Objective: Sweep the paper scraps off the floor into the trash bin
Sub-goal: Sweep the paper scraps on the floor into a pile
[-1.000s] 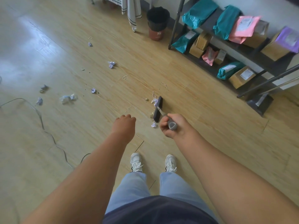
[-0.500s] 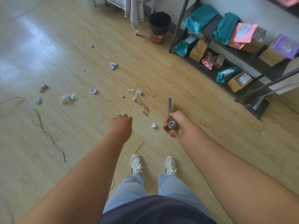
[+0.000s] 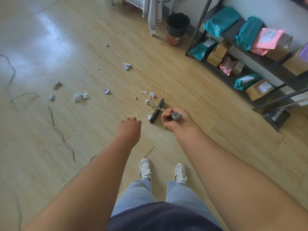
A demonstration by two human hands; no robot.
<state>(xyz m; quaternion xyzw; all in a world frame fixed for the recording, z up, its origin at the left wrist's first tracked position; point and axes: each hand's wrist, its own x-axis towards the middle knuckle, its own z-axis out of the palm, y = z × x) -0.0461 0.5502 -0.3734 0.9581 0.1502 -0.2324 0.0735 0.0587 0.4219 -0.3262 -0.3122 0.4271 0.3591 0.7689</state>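
Observation:
My right hand (image 3: 173, 120) grips the grey top of a broom handle. The black broom head (image 3: 156, 111) rests on the wooden floor just left of that hand, with small purple-white paper scraps (image 3: 152, 95) and rubber bands along its left side. More crumpled scraps lie farther left and farther away, such as one scrap (image 3: 127, 66) and a clear wrapper (image 3: 80, 97). My left hand (image 3: 129, 126) hangs with curled fingers and holds nothing. The black-lined trash bin (image 3: 178, 24) stands at the far wall.
A metal shelf rack (image 3: 198, 25) with teal and pink parcels and cardboard boxes runs along the right wall. A dustpan (image 3: 276, 116) leans at its near end. A thin cable (image 3: 50, 112) snakes over the floor on the left. A striped cloth (image 3: 154, 12) hangs beside the bin.
The broom head, lifted and seen end-on half a second ago, is back down on the floor beside the scraps. My right hand has tilted the handle to the right. My left hand barely moved.

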